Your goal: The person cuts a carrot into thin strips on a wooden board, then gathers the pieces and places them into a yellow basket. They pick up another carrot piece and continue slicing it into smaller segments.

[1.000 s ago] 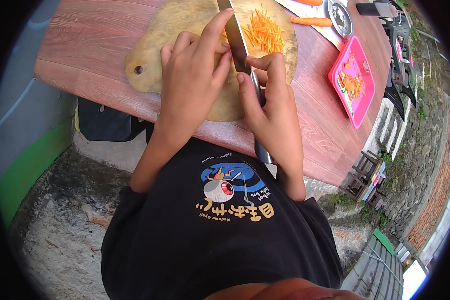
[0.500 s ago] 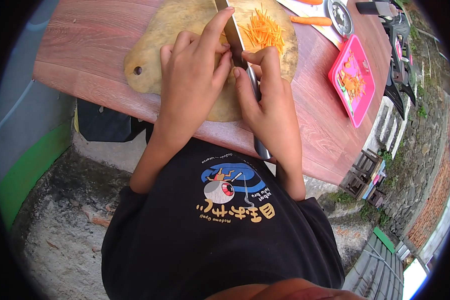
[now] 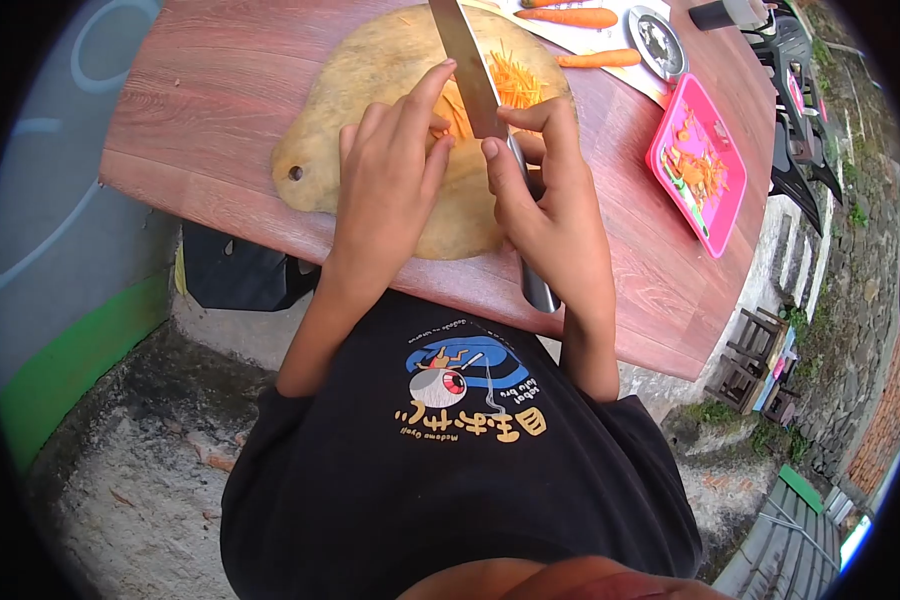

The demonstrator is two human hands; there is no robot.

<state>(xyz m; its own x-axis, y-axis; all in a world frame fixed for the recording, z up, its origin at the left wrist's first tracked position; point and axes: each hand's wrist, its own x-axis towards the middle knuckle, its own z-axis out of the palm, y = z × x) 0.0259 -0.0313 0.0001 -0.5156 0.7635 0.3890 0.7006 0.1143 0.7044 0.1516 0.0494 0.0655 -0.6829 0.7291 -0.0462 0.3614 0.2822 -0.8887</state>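
My right hand [image 3: 552, 195] is closed round the handle of a large kitchen knife [image 3: 467, 72], its blade pointing away from me over a round wooden cutting board [image 3: 320, 125]. Left of the blade is my left hand [image 3: 385, 175], fingers apart, with the index finger stretched out to the blade's side. Thin orange carrot strips [image 3: 515, 80] lie piled on the board right of the blade. A few more strips [image 3: 454, 108] show between my left fingertips and the knife. The blade partly hides the pile.
Whole carrots [image 3: 600, 59] lie on white paper at the back right, near a round metal dish [image 3: 658, 42]. A pink tray [image 3: 658, 155] with carrot scraps and a peeler-like tool stands on the right of the wooden table [image 3: 210, 110]. A dark bottle [image 3: 725, 14] is at the far corner.
The knife has lifted and shifted slightly off the carrot strips. My left thumb and fingers have spread apart, and the view has turned a little.
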